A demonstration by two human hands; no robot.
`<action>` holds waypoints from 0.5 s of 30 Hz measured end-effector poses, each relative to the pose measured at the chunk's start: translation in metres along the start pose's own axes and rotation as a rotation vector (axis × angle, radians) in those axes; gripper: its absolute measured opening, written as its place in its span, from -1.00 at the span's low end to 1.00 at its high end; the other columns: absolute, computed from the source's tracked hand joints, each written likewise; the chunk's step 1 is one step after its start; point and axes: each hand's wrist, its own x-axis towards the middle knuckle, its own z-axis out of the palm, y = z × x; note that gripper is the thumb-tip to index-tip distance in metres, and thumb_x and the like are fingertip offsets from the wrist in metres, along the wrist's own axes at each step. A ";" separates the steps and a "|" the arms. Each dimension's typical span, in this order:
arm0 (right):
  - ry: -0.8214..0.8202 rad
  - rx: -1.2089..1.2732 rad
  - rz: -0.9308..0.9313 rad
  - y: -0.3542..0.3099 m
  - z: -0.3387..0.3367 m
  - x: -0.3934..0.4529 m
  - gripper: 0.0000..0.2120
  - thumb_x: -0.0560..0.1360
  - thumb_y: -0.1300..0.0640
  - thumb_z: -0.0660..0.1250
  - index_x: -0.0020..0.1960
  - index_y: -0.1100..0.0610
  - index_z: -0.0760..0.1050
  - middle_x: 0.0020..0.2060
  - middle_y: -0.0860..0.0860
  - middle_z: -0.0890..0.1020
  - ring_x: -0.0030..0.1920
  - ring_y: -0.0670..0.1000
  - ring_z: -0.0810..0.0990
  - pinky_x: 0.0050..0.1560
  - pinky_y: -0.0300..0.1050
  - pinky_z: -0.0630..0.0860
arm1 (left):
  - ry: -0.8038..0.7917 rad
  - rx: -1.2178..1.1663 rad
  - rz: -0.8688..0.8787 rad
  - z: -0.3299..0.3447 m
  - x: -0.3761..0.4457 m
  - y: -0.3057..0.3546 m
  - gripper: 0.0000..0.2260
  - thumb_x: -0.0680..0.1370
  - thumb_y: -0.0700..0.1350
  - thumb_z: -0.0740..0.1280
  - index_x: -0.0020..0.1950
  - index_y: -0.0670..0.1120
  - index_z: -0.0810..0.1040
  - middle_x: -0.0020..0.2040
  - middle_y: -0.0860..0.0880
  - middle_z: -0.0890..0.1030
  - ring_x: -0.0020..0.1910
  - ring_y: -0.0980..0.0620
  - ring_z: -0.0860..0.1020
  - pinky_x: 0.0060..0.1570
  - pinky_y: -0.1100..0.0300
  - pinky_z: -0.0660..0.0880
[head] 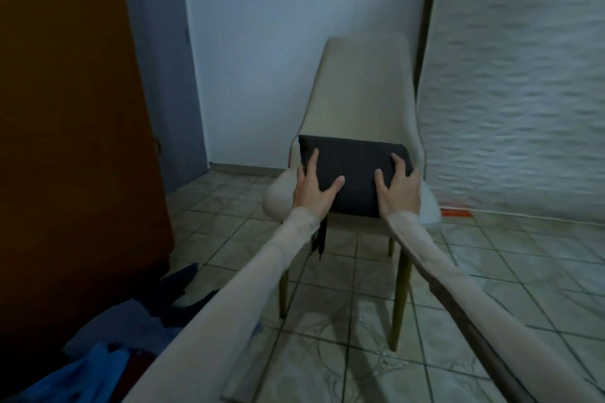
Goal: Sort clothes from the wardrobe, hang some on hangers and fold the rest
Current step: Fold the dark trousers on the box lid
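Note:
A dark grey folded garment (355, 170) lies on the seat of a cream upholstered chair (360, 91). My left hand (312, 186) holds its left end, thumb on top and fingers spread along the side. My right hand (397, 185) holds the right end the same way. A dark strap or cord (322, 239) hangs down from the garment's front left corner below the seat edge.
A brown wardrobe door (72, 108) fills the left. A heap of blue and dark clothes (108, 347) lies on the tiled floor at lower left. A textured white wall (523, 91) stands at right, with an orange object (456, 213) at its base.

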 end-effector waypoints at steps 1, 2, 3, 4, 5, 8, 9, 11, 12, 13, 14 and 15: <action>0.020 -0.009 0.007 0.010 -0.003 0.013 -0.52 0.58 0.01 0.18 0.45 0.10 0.23 0.31 0.25 0.30 0.30 0.23 0.33 0.26 0.07 0.32 | -0.015 -0.014 0.015 0.014 0.011 0.004 -0.31 0.52 0.06 0.33 0.53 0.07 0.02 0.51 -0.14 0.09 0.45 -0.14 0.20 0.37 0.02 0.25; 0.035 -0.016 0.014 0.019 -0.006 0.026 -0.53 0.58 0.01 0.18 0.45 0.10 0.22 0.31 0.26 0.29 0.30 0.23 0.33 0.26 0.06 0.32 | -0.027 -0.028 0.026 0.028 0.021 0.009 -0.31 0.52 0.05 0.34 0.53 0.06 0.03 0.51 -0.14 0.10 0.44 -0.14 0.21 0.36 0.03 0.25; 0.047 -0.021 0.023 0.028 -0.010 0.038 -0.53 0.58 0.02 0.18 0.45 0.10 0.23 0.32 0.26 0.29 0.29 0.23 0.34 0.26 0.06 0.32 | -0.037 -0.036 0.033 0.042 0.030 0.013 -0.31 0.52 0.04 0.34 0.53 0.06 0.03 0.50 -0.14 0.11 0.43 -0.14 0.22 0.35 0.03 0.26; 0.059 -0.029 0.029 0.036 -0.015 0.049 -0.53 0.58 0.02 0.18 0.45 0.11 0.23 0.31 0.26 0.29 0.28 0.23 0.35 0.25 0.06 0.33 | -0.050 -0.044 0.039 0.055 0.039 0.017 -0.31 0.52 0.03 0.34 0.53 0.05 0.03 0.49 -0.14 0.12 0.43 -0.14 0.23 0.35 0.03 0.26; 0.074 -0.039 0.031 0.045 -0.019 0.060 -0.53 0.58 0.03 0.18 0.45 0.12 0.23 0.30 0.27 0.30 0.25 0.24 0.37 0.24 0.06 0.33 | -0.066 -0.052 0.046 0.068 0.048 0.022 -0.31 0.52 0.03 0.35 0.53 0.05 0.04 0.49 -0.14 0.13 0.43 -0.14 0.23 0.35 0.02 0.27; 0.125 -0.049 0.050 0.069 -0.034 0.090 -0.54 0.57 0.04 0.19 0.44 0.14 0.25 0.25 0.27 0.32 0.19 0.25 0.40 0.19 0.04 0.35 | -0.117 -0.084 0.075 0.103 0.069 0.037 -0.31 0.51 0.02 0.36 0.53 0.07 0.04 0.47 -0.14 0.16 0.41 -0.14 0.25 0.35 0.02 0.29; 0.138 -0.046 0.055 0.075 -0.037 0.099 -0.54 0.57 0.04 0.20 0.43 0.14 0.26 0.23 0.27 0.33 0.18 0.25 0.41 0.18 0.04 0.36 | -0.129 -0.094 0.089 0.112 0.075 0.042 -0.30 0.51 0.00 0.37 0.53 0.06 0.04 0.45 -0.14 0.18 0.40 -0.14 0.27 0.34 0.03 0.30; 0.165 -0.038 0.060 0.086 -0.042 0.116 -0.55 0.57 0.06 0.21 0.42 0.15 0.28 0.21 0.28 0.34 0.16 0.26 0.41 0.17 0.04 0.35 | -0.142 -0.098 0.116 0.127 0.088 0.050 -0.30 0.50 -0.01 0.38 0.53 0.05 0.05 0.42 -0.15 0.22 0.38 -0.14 0.29 0.32 0.06 0.31; 0.178 -0.036 0.061 0.089 -0.043 0.123 -0.55 0.57 0.06 0.21 0.42 0.16 0.28 0.20 0.28 0.34 0.17 0.26 0.41 0.17 0.05 0.35 | -0.145 -0.094 0.125 0.132 0.093 0.053 -0.30 0.50 -0.02 0.38 0.53 0.05 0.06 0.42 -0.15 0.22 0.38 -0.14 0.29 0.32 0.06 0.30; 0.187 -0.036 0.062 0.092 -0.042 0.129 -0.55 0.56 0.07 0.22 0.42 0.16 0.29 0.20 0.29 0.35 0.17 0.26 0.40 0.17 0.05 0.35 | -0.146 -0.093 0.131 0.136 0.099 0.054 -0.30 0.50 -0.02 0.38 0.53 0.05 0.06 0.42 -0.16 0.22 0.38 -0.13 0.29 0.33 0.07 0.30; 0.191 -0.036 0.062 0.094 -0.040 0.134 -0.55 0.56 0.07 0.22 0.42 0.17 0.29 0.20 0.29 0.35 0.18 0.26 0.40 0.18 0.04 0.34 | -0.144 -0.098 0.131 0.140 0.103 0.053 -0.30 0.50 -0.02 0.38 0.53 0.05 0.06 0.42 -0.15 0.22 0.39 -0.13 0.29 0.33 0.07 0.29; 0.187 -0.038 0.061 0.095 -0.037 0.137 -0.54 0.56 0.07 0.22 0.42 0.16 0.29 0.20 0.29 0.35 0.18 0.26 0.40 0.18 0.04 0.34 | -0.138 -0.104 0.124 0.142 0.106 0.051 -0.30 0.50 -0.03 0.38 0.53 0.04 0.07 0.43 -0.15 0.22 0.39 -0.12 0.28 0.32 0.08 0.29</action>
